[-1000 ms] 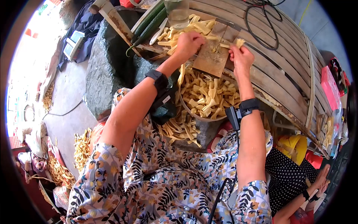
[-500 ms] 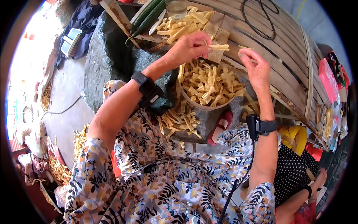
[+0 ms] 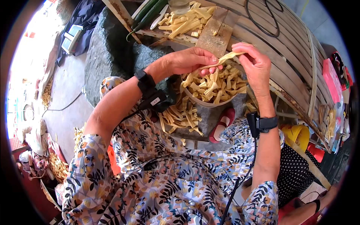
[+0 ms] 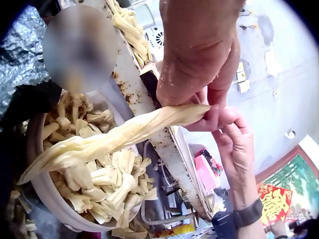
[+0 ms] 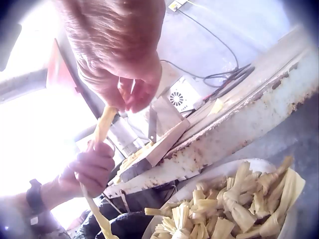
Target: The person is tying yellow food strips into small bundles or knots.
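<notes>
A long, soft, pale yellow strip (image 4: pixel 109 134), folded lengthwise, is stretched between both hands. My left hand (image 3: pixel 189 60) pinches it between thumb and fingers, its tail hanging below that hand. The right hand (image 3: pixel 257 67) pinches the far end between thumb and fingertips. Beneath them stands a white tub (image 4: pixel 52 191) of short, knotted yellow pieces (image 3: pixel 217 88). Just beyond the hands, a wooden board (image 3: pixel 213 41) lies on the slatted bench, with an upright metal blade (image 5: pixel 152 119) on it.
Cut yellow pieces (image 3: pixel 187 24), a white-handled knife (image 3: pixel 159 17), cucumbers (image 3: pixel 150 15) and a glass (image 3: pixel 179 5) sit left of the board. A black cable (image 3: pixel 262 26) loops over the bench (image 3: pixel 288 63). Long strips (image 3: pixel 182 114) lie below the tub. Another person's arm (image 3: pixel 311 210) shows lower right.
At first both hands were at the board; they have drawn back over the tub. The right hand, apart from the left half a second ago, now pinches the strip's end.
</notes>
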Demonstrator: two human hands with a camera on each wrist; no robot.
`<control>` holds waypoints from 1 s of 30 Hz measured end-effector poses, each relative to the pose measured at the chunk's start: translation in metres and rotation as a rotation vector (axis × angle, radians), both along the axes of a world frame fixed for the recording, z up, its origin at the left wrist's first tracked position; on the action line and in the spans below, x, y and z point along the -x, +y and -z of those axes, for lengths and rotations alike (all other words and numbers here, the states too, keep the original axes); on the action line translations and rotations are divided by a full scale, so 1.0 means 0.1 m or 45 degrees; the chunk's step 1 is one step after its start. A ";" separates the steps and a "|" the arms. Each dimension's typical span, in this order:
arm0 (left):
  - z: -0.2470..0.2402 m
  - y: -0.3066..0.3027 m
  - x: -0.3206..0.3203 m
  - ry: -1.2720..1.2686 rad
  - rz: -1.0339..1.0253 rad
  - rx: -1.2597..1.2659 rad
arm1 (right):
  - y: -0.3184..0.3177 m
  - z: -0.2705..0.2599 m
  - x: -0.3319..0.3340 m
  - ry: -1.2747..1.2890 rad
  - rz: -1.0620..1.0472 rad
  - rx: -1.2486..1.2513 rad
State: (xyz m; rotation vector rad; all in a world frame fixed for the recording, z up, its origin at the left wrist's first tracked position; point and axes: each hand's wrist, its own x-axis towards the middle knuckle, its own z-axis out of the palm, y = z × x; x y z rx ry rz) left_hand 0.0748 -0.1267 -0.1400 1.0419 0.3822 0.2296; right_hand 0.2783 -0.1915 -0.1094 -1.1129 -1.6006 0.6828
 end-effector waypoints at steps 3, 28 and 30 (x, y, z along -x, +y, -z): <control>-0.06 -0.05 -0.01 0.190 -0.271 -0.231 | 0.03 -0.03 -0.06 -0.021 -0.012 0.027; -0.08 -0.08 0.22 0.271 -0.019 -0.921 | -0.33 0.06 0.21 0.357 -0.802 1.281; -0.12 -0.10 0.21 0.095 -0.061 -0.602 | -0.35 -0.03 0.26 0.629 -0.881 1.168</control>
